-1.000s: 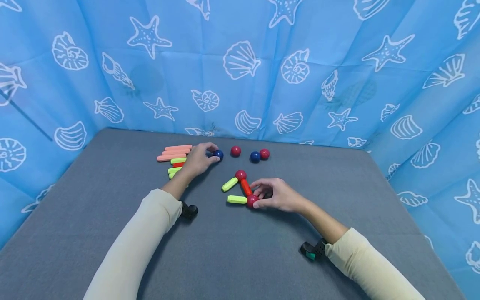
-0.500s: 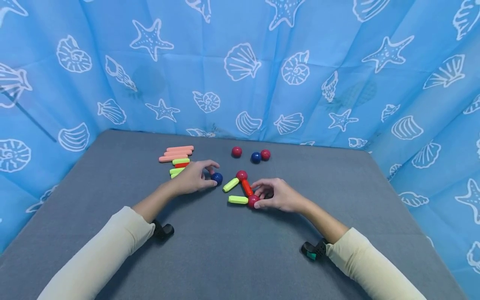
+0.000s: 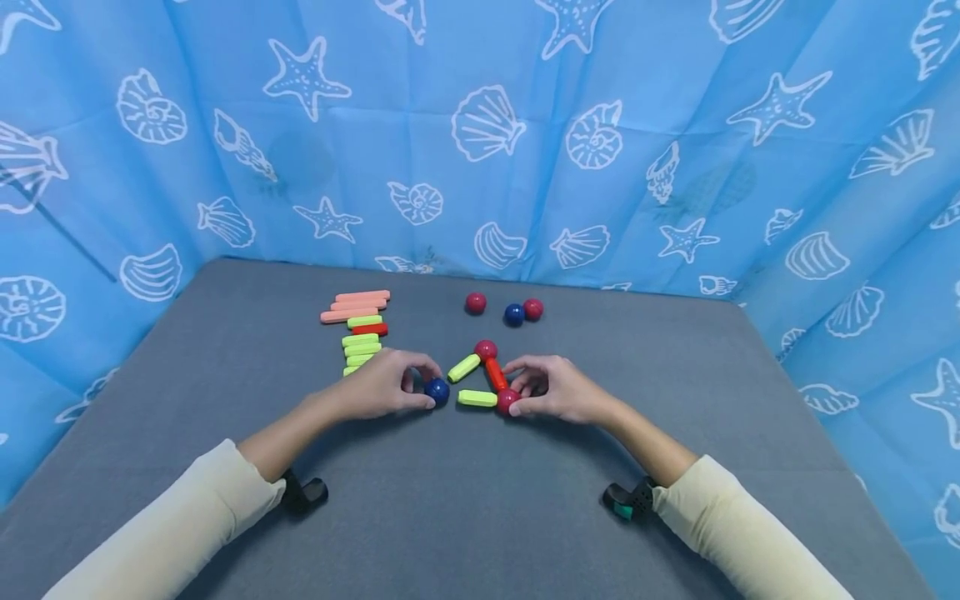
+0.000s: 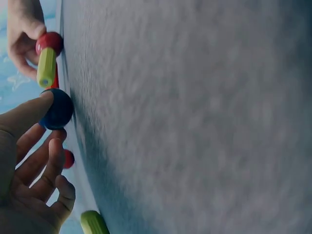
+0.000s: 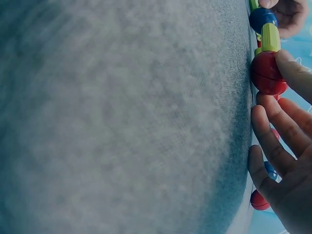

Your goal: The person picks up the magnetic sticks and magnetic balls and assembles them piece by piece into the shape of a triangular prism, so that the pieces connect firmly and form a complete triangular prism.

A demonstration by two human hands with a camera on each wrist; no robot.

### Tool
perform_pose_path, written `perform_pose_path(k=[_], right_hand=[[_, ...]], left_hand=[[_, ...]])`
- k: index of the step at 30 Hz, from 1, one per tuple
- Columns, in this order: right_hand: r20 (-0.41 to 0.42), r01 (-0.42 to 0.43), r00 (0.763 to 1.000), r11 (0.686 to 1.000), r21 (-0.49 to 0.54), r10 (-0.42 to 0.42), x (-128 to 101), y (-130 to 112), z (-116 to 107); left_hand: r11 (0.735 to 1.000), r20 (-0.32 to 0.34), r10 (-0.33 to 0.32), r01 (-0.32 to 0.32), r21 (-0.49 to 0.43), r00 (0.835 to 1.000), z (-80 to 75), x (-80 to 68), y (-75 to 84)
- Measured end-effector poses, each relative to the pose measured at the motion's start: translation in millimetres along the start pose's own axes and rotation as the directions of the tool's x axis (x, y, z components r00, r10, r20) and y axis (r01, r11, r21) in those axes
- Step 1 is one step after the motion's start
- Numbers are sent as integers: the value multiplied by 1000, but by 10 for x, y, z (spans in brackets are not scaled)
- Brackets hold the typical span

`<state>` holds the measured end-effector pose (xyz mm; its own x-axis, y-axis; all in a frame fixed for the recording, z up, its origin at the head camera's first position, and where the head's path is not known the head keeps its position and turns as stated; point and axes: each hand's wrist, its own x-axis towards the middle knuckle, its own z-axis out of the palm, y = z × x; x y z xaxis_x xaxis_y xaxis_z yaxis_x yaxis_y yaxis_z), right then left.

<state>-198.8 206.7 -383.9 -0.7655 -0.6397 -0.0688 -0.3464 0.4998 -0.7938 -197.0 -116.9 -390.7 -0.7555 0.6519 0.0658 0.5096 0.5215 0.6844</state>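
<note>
Blue ball (image 3: 437, 391), grey table (image 3: 465, 508) (seashell-printed curtain (image 3: 480, 133)).

Most of the frame is filled by the grey surface (image 5: 122, 117). At the right edge, a red ball (image 5: 267, 73) is touched by the right hand (image 5: 285, 165). Above it a yellow-green stick (image 5: 269, 37) and a blue ball (image 5: 262, 18) are seen.

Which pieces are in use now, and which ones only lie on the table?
In use: blue ball held by left hand; red ball held by right hand; red stick; two green sticks.
Lying about: stick pile; three far balls.
</note>
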Motion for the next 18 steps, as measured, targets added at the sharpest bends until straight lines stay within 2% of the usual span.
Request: perform_pose_path(k=[7,12,18], right_hand=[[7,-13,1000,1000,0,13,11,-17,1],[10,-3,1000,1000,7,3,35,-28,-9],[-82,9,997,1000,0,-9,174,-19,-27]], left_hand=[[999,5,12,-11,-38,1000,58,34,49],[998,3,-9,10,-57,1000,53,29,62],[998,6,-16,16,-61,1000,52,26,51]])
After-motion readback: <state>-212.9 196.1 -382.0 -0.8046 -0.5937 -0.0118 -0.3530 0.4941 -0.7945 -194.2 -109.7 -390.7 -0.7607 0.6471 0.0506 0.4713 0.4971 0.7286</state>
